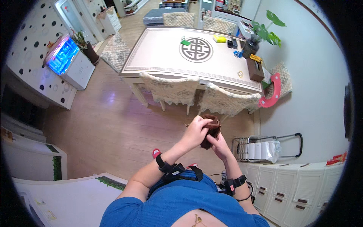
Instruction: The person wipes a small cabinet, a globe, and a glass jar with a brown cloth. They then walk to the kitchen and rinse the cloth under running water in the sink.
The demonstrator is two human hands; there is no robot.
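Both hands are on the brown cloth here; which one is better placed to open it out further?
Probably the left hand: it grips the top edge of the brown cloth and could likely pull it up and away. The right hand holds the cloth from below, so it looks better suited to anchor it.

The room is evenly and brightly lit, with soft daylight and hardly any hard shadows. The dining table (189,53) shows a pale sheen across its top, and faint shade lies on the floor under the chairs in front of it. To the left of the table, a fish tank (62,56) glows bright blue and is blown out at its core. Straight lines bend strongly away from the table, and a black ring closes the corners. Detail softens toward that rim; the centre is fairly sharp.
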